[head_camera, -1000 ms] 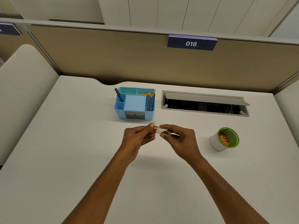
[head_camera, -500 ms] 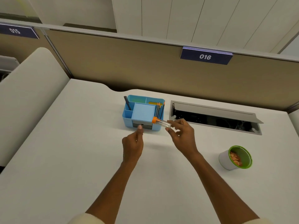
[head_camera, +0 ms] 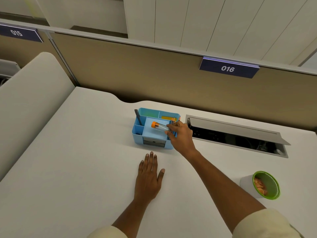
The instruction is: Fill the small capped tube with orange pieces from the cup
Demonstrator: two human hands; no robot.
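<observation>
Orange-capped clear tube point(head_camera: 159, 127) lies tilted over the middle compartment of the blue desk organizer point(head_camera: 155, 128), cap end pointing up-left, its long axis running down-right into my right hand point(head_camera: 181, 134), whose fingertips point(head_camera: 169, 133) pinch its base. My left hand point(head_camera: 149, 176) rests flat and open on the white desk point(head_camera: 68, 169), holding nothing. Well apart, far right, sits the green-lined cup point(head_camera: 264, 185) of orange pieces point(head_camera: 260, 186).

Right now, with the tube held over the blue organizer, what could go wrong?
The right hand pinches only the clear end of the tube, so it may slip and roll when set down on the blue organizer. The fingers sit close to the upright pencils and may knock them.
</observation>
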